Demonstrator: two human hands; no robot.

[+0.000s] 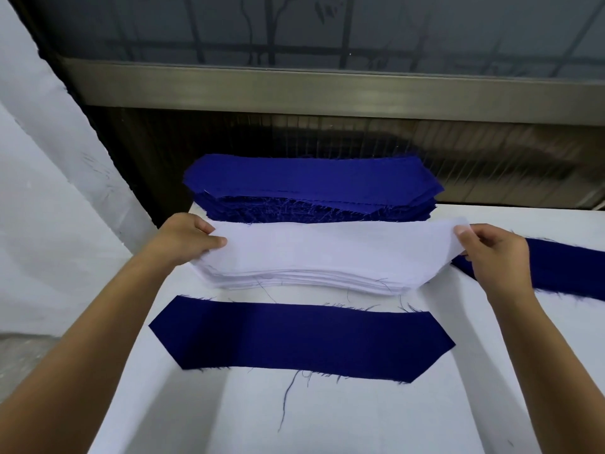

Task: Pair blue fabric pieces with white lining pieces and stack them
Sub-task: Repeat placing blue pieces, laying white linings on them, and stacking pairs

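Left hand [186, 237] and right hand [491, 250] each pinch 1 end of the top white lining [334, 247], raised off the white stack [304, 278] between them. Beyond the hands: the blue stack [311, 188]. Nearer than the hands: 1 blue piece [301, 340], flat on the table [360, 421]. Under the right hand: another blue strip [569, 270].

The single head view looks forward and down, close over the white table [327, 421], toward a window [327, 27].
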